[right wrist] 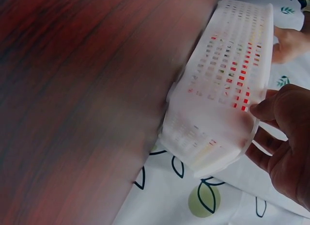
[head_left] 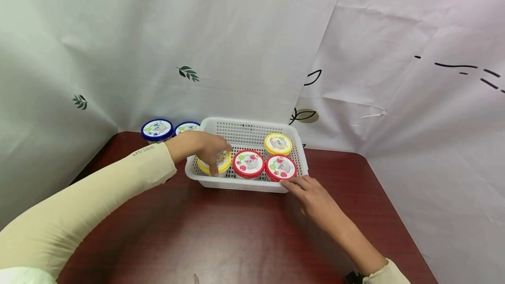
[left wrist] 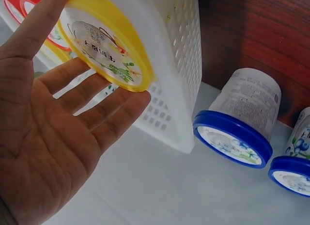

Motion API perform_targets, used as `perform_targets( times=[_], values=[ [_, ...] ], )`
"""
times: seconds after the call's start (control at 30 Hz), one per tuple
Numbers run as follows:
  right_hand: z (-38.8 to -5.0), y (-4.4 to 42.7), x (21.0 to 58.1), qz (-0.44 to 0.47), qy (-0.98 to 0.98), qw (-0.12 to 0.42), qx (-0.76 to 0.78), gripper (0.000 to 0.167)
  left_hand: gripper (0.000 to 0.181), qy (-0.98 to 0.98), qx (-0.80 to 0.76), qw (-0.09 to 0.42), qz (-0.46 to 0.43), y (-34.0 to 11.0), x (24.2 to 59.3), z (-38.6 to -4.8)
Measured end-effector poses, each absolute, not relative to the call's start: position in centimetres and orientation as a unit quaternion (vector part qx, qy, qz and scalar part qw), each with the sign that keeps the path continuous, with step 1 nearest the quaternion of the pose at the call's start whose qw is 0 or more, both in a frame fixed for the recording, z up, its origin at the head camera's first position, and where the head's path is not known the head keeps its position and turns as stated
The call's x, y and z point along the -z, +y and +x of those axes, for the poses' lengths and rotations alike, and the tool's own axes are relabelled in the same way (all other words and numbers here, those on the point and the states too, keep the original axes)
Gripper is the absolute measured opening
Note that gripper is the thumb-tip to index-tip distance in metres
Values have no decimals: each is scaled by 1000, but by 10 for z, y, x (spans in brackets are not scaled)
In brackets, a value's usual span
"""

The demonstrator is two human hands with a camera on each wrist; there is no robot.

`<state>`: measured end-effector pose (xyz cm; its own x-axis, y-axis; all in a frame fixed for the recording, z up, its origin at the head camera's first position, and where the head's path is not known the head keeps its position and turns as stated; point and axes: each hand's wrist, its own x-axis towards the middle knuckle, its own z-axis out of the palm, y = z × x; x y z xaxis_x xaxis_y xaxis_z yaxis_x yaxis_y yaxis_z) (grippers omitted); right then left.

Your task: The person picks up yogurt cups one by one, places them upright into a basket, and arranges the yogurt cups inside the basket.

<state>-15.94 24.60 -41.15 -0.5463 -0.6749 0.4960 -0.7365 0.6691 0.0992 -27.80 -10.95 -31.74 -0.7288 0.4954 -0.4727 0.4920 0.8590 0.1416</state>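
Note:
A white plastic basket (head_left: 244,184) stands on the table with lidded cups in it. My left hand (head_left: 205,146) reaches over its left end and holds a yellow-lidded cup (head_left: 222,164) by the lid. In the left wrist view, the fingers of that hand (left wrist: 53,133) meet one side of the yellow lid (left wrist: 104,40), with the thumb across at the other side. At the front right corner, my right hand (head_left: 317,200) grips the basket rim. The right wrist view has the right thumb outside the basket wall (right wrist: 213,89) and fingers at the rim.
Inside the basket are two red-lidded cups (head_left: 248,163) (head_left: 281,168) and another yellow-lidded cup (head_left: 278,143). Two blue-lidded cups (head_left: 157,129) (head_left: 187,127) stand left of it. A white patterned cloth (head_left: 244,56) hangs behind the dark red table (head_left: 236,231).

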Motion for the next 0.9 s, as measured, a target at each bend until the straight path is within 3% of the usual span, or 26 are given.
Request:
perform_targets(
  times=[0.9],
  values=[
    [-160,246,411,399,-882,245,-58,69,103,923,-24,281,261,-114,321,-285]
  ],
)
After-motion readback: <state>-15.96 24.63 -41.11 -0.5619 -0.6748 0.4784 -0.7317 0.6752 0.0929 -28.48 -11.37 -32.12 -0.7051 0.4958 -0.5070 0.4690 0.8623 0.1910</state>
